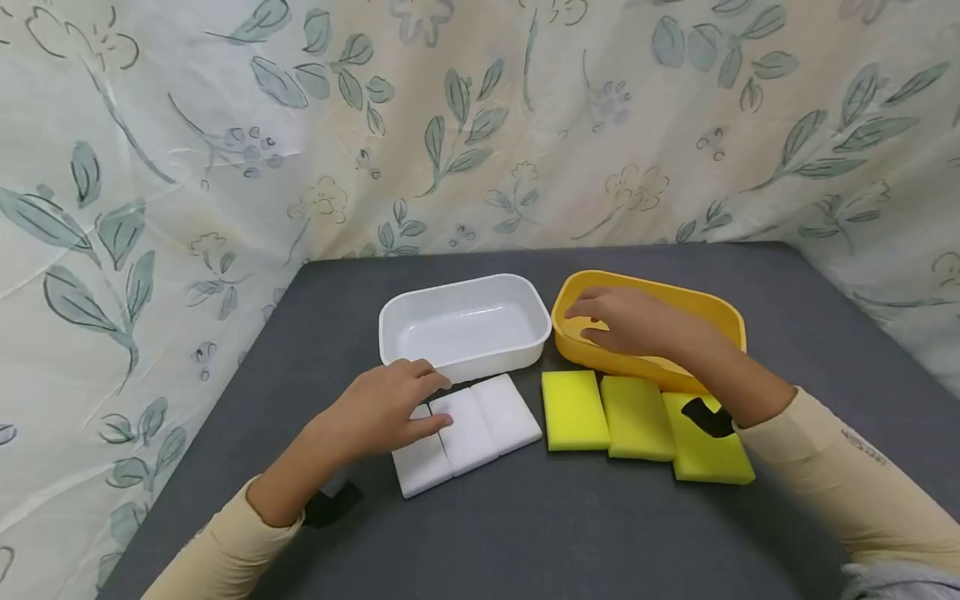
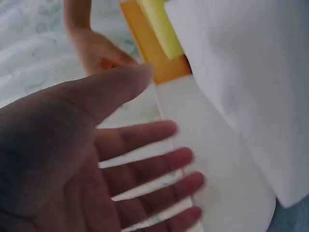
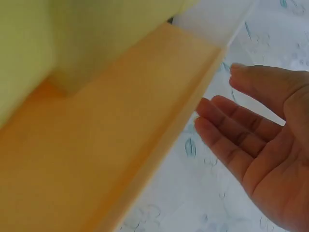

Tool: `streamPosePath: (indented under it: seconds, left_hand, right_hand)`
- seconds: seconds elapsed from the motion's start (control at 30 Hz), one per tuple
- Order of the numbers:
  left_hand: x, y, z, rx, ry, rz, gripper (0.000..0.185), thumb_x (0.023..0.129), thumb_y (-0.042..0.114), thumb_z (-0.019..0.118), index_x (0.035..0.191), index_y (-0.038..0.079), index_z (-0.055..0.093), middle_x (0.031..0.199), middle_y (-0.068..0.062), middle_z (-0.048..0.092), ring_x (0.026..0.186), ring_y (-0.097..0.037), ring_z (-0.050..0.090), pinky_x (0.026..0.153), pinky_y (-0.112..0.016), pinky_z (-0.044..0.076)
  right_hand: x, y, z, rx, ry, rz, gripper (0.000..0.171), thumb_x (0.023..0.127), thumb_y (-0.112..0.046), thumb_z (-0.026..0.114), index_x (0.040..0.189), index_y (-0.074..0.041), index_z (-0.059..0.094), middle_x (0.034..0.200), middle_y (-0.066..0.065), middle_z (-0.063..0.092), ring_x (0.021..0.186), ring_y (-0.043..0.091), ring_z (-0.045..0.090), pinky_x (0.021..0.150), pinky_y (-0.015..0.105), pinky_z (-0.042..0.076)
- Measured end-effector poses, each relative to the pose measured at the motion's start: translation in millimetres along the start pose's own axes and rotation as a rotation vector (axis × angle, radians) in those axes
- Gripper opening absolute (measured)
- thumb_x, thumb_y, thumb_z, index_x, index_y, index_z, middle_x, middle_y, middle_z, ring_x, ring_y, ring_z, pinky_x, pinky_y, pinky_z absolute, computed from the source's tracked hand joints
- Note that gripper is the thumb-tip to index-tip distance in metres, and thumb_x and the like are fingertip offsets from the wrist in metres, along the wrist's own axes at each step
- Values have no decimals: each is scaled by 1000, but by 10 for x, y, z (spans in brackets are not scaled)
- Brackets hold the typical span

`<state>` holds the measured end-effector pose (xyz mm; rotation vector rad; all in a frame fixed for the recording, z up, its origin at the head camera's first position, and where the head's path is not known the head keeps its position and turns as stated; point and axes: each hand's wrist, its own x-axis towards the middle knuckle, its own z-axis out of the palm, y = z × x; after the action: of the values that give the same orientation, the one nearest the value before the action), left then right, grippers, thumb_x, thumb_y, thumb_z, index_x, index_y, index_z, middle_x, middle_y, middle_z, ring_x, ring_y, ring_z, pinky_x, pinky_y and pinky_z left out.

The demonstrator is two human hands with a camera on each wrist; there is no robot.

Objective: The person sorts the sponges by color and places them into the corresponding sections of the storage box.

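Note:
My left hand (image 1: 386,412) hovers over three white sponges (image 1: 504,414) laid side by side, its fingers spread and holding nothing. In the left wrist view, a white sponge (image 2: 251,77) looms large beside the hand (image 2: 91,159). My right hand (image 1: 630,321) reaches over the orange-yellow tub (image 1: 693,298), fingers loosely bent and nothing between them. Three yellow sponges (image 1: 575,410) lie in a row in front of that tub, the rightmost partly covered by a black wrist strap. The right wrist view has the hand (image 3: 263,130) beside the tub's edge (image 3: 159,145).
A white tub (image 1: 401,346) stands behind the white sponges, left of the orange-yellow one and close against it. Both are on a dark grey table (image 1: 480,542). A floral cloth (image 1: 450,125) hangs along the table's back and sides.

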<state>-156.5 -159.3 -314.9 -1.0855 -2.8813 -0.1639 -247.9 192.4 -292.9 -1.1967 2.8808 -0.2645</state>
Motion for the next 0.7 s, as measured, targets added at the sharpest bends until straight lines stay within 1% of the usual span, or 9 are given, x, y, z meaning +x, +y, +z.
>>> streamPosePath:
  seconds: [0.07,0.13,0.2,0.27,0.37,0.47,0.6,0.7]
  left_hand:
    - [-16,45,33,-13,-73,-46,49,93,42,71,126,7,66,121,-8,63,105,-25,62,78,-40,55]
    - [-24,79,69,-25,-129,-84,58,91,49,71,129,6,64,125,-8,62,108,-26,61,80,-43,55]
    - [-35,105,105,-25,-172,-114,67,88,55,71,132,6,61,124,-8,60,106,-25,61,78,-43,54]
    - [-47,89,118,-17,-202,-125,74,85,60,71,134,6,60,120,-7,60,101,-24,61,75,-43,54]
    - [-66,49,137,-3,-221,-128,81,80,64,74,135,7,58,117,-6,59,96,-23,61,71,-42,53]
    - [-73,9,138,-4,-222,-120,85,75,64,78,135,7,58,119,-6,60,97,-25,61,72,-42,53]
    - [-76,-43,116,-7,-233,-122,90,72,64,81,137,7,56,126,-10,59,104,-30,60,78,-46,54]
    - [-87,-46,95,-12,-247,-137,93,70,63,83,138,7,55,131,-14,58,107,-33,59,82,-49,53]
  right_hand:
    - [70,-39,32,-6,5,-16,31,90,-4,74,121,-5,72,118,12,67,101,27,65,84,40,56]
    - [127,-76,60,-11,17,-43,30,90,-3,73,120,-4,72,117,13,67,100,28,65,84,40,56]
    - [175,-101,91,-19,28,-67,29,90,-3,73,119,-2,72,114,13,67,98,28,65,83,39,56]
    - [245,-128,104,-19,29,-86,28,90,-2,73,118,-2,73,112,14,67,96,28,65,83,39,56]
    - [341,-152,110,-6,14,-98,28,90,-2,73,117,-1,73,111,14,67,94,28,65,82,38,56]
    - [424,-167,95,17,-9,-99,27,89,-1,73,116,0,74,110,14,69,94,29,66,83,37,56]
    - [515,-168,73,34,-31,-101,23,87,1,74,110,0,76,106,13,71,92,29,67,82,37,57]
    - [542,-162,61,34,-42,-104,20,87,2,74,107,-1,77,104,12,72,90,28,67,80,37,57]
